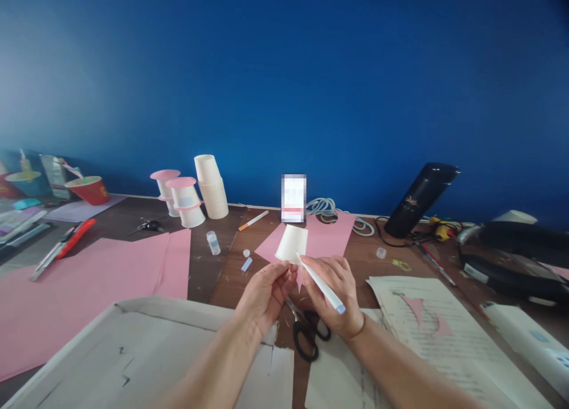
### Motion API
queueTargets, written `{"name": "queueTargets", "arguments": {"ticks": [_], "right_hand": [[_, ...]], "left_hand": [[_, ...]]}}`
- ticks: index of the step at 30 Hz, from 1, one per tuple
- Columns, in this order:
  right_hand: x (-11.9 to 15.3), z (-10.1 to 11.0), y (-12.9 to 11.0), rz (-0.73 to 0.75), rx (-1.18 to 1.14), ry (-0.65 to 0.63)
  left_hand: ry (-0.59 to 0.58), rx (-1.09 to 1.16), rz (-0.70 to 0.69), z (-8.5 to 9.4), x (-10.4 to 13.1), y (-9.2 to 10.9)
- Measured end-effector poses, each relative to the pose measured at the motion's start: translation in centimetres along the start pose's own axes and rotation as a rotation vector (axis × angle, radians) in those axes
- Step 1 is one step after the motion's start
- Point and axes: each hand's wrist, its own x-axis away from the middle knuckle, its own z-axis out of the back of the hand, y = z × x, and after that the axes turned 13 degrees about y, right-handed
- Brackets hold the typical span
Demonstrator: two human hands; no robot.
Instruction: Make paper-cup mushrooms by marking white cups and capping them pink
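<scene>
In the head view, the left hand [265, 287] pinches the wide rim of a white cup [292, 242] between thumb and fingers. The cup is held over a pink sheet [335, 237], narrow end away from the person. The right hand [335, 287] is closed around a pale pen [323, 286]; its tip is at the cup's side near the rim, but whether it touches I cannot tell. Scissors [306, 345] with black handles lie below, between the two hands.

Beyond the cup, a phone [294, 198] stands upright before the blue wall [284, 89], with a coiled cable [323, 206] just beside it. To the left are a small bottle [213, 243], a stack [213, 189] of upturned cups and two spools [184, 198] with pink discs. To the right, a black flask [418, 201] is tilted toward the wall.
</scene>
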Motion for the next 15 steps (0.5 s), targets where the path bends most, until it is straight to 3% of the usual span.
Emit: {"name": "queueTargets", "arguments": {"ticks": [15], "right_hand": [[-0.01, -0.01, -0.02, 0.011, 0.001, 0.002]], "left_hand": [[-0.048, -0.002, 0.023, 0.14, -0.01, 0.05]]}}
